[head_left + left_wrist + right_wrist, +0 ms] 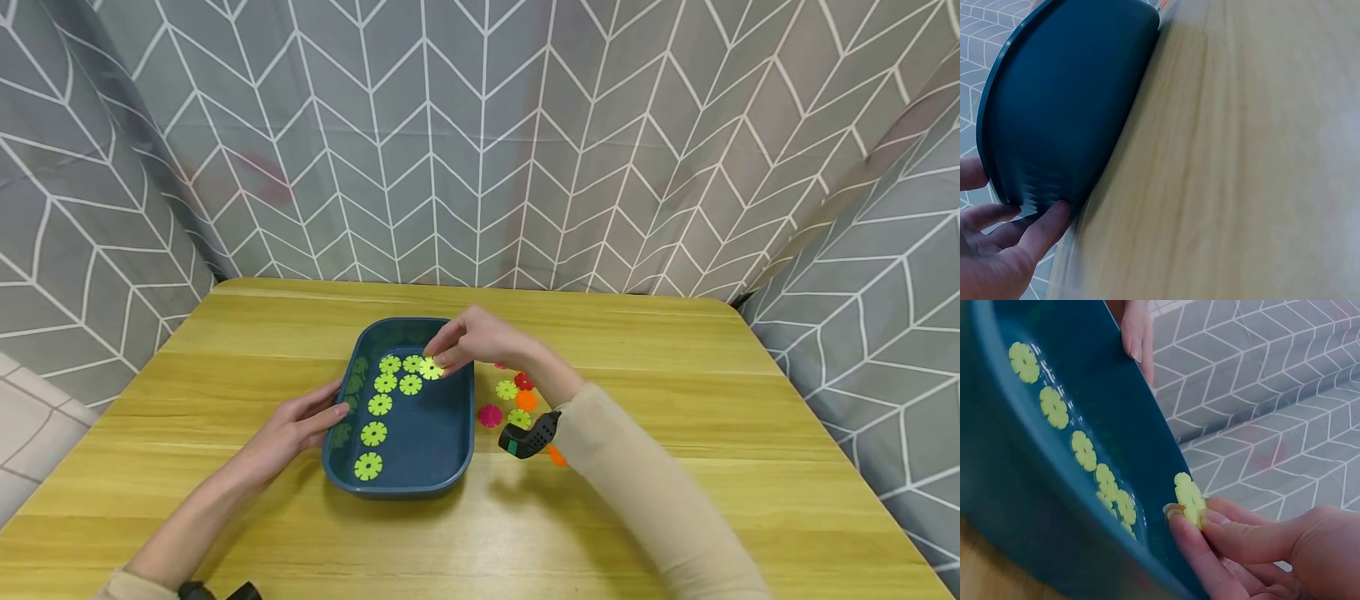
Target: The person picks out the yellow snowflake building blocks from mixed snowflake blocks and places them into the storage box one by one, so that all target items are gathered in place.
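A dark blue tray (pixel 408 486) sits on the table, with several yellow-green notched plastic discs (pixel 373 433) on its floor, mostly along the left side. My left hand (pixel 306 419) grips the tray's left wall, thumb over the rim and fingers (pixel 1047 228) against the ribbed outside. Over the far right part of the tray, my right hand (pixel 476 335) pinches one yellow-green notched disc (pixel 1189 497) between thumb and fingertips. That disc is raised above the tray floor in the right wrist view.
Right of the tray lie loose notched discs: yellow-green (pixel 507 390), orange (pixel 527 401), red (pixel 523 381) and magenta (pixel 491 416). The right forearm partly covers them. A grey patterned curtain (pixel 480 150) hangs behind the wooden table (pixel 637 333).
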Demonstrator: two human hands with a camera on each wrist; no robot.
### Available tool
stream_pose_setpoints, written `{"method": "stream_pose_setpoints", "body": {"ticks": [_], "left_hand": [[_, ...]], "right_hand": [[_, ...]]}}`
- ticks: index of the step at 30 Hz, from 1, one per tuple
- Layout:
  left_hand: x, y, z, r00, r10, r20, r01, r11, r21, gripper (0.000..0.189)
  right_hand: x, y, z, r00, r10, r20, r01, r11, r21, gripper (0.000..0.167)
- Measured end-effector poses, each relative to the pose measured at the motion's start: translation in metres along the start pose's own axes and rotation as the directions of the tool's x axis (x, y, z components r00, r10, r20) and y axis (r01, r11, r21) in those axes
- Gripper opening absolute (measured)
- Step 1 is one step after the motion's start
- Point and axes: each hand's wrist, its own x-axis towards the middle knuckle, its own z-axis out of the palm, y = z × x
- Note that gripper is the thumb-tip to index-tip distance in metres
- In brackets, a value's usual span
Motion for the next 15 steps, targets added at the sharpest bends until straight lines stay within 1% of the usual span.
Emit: {"method": "stream_pose_setpoints", "body": {"ticks": [5, 8, 12, 15], "left_hand": [[0.0, 0.0, 0.0, 1.0, -0.003, -0.001, 0.003, 1.0, -0.008, 0.069], [0.0, 0.001, 0.0, 1.0, 0.009, 0.003, -0.009, 1.0, -0.012, 0.069], [0.001, 0.001, 0.0, 1.0, 0.02, 0.004, -0.02, 1.0, -0.02, 0.069], [0.001, -0.001, 0.0, 1.0, 0.015, -0.001, -0.015, 1.0, -0.024, 0.069]], "right_hand": [[0.011, -0.006, 0.009, 0.999, 0.026, 0.039, -0.027, 0.999, 0.041, 0.021], [0.019, -0.008, 0.015, 0.997, 0.042, 0.062, -0.046, 0.997, 0.065, 0.019], [0.028, -0.006, 0.022, 0.996, 0.056, 0.072, -0.061, 0.995, 0.08, 0.018], [0.033, -0.006, 0.027, 0.995, 0.065, 0.072, -0.072, 0.993, 0.094, 0.017]]}}
